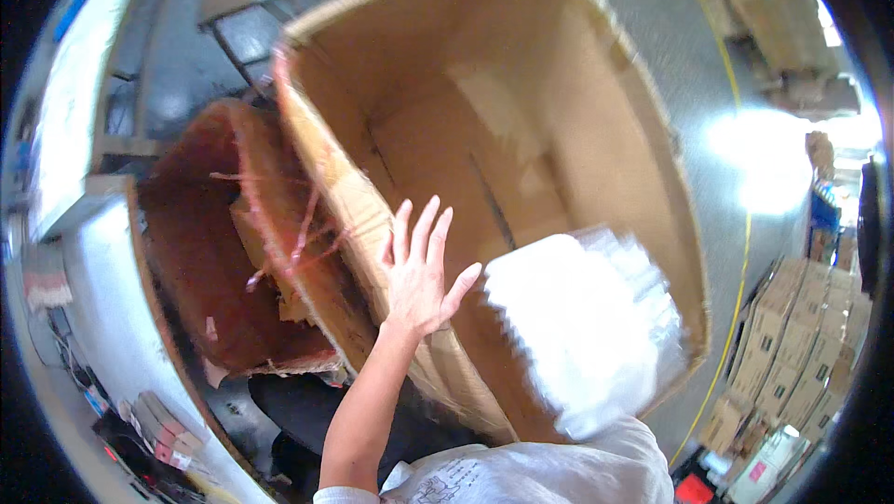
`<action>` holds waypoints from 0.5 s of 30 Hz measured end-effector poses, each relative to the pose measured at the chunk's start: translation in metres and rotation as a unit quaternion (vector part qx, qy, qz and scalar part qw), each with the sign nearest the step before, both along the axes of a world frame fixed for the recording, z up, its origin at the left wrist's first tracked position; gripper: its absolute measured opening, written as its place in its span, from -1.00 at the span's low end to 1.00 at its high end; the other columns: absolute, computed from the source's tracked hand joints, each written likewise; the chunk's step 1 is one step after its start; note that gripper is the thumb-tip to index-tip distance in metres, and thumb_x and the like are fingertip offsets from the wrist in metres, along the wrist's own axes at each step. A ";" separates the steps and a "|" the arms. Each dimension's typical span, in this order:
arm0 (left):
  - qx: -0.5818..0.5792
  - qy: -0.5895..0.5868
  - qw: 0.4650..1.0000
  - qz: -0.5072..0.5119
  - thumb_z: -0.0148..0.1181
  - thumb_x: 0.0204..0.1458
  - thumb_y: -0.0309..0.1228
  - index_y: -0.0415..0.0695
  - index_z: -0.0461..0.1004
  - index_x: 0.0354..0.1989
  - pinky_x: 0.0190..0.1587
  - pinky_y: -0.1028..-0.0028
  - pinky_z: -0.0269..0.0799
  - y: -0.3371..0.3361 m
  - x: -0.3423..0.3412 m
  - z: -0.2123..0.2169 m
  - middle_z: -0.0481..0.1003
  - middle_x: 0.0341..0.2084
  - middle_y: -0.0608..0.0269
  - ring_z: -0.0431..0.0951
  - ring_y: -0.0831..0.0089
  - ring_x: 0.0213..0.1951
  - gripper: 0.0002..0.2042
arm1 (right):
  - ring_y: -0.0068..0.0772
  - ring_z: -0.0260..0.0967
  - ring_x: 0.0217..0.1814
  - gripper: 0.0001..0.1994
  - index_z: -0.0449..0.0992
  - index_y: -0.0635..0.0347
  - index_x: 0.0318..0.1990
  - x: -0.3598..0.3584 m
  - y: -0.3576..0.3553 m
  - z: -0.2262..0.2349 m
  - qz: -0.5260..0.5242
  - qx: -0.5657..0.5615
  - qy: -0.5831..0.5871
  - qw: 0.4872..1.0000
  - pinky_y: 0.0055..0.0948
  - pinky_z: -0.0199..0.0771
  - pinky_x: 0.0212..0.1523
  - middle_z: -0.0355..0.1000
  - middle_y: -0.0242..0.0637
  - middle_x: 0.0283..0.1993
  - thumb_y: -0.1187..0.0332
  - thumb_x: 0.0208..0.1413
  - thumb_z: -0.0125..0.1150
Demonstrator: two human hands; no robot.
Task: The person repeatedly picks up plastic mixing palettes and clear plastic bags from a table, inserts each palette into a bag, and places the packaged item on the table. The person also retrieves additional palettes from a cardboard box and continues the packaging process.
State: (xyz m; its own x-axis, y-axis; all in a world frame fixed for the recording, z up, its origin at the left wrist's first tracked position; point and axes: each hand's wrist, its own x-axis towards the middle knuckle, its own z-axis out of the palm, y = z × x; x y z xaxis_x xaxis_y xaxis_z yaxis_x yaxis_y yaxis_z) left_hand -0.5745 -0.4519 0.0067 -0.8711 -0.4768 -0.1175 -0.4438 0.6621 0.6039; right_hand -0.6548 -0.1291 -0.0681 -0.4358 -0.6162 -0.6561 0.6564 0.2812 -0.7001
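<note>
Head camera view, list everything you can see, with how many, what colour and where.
Large cardboard box: one, brown, open, centre.
White plastic-wrapped bundle: one, white, blurred, at the box's lower right.
Second cardboard box: one, reddish-brown, left of the large box.
Stacked cartons: many, tan, far right on the floor.
Floor line: one, yellow, right.
Left hand: one, open, fingers spread, on the large box's near wall.
Right hand: not in view.

box: large open cardboard box, tilted
left hand: fingers spread, against the box's near wall
bundle: white plastic-wrapped bundle inside the box
</note>
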 end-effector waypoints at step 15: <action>0.636 0.538 0.549 0.066 0.17 -0.07 0.04 -0.24 -0.06 0.32 0.33 0.25 -0.41 0.141 0.403 0.075 -0.14 0.33 0.03 -0.23 0.22 0.37 -0.12 | -0.11 -0.03 0.36 -0.06 0.15 0.24 0.23 0.197 -0.259 0.243 0.798 -0.301 0.053 0.519 -0.15 -0.07 0.31 0.09 -0.14 0.30 0.01 -0.34 0.45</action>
State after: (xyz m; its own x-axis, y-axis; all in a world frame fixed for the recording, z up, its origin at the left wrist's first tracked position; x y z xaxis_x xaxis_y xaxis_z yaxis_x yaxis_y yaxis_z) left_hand -0.1710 -0.3106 0.0819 -0.7305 -0.6723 0.1198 0.6294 -0.5947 0.5002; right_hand -0.4574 -0.3883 0.1751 0.9313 -0.3278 -0.1589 -0.1267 0.1173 -0.9850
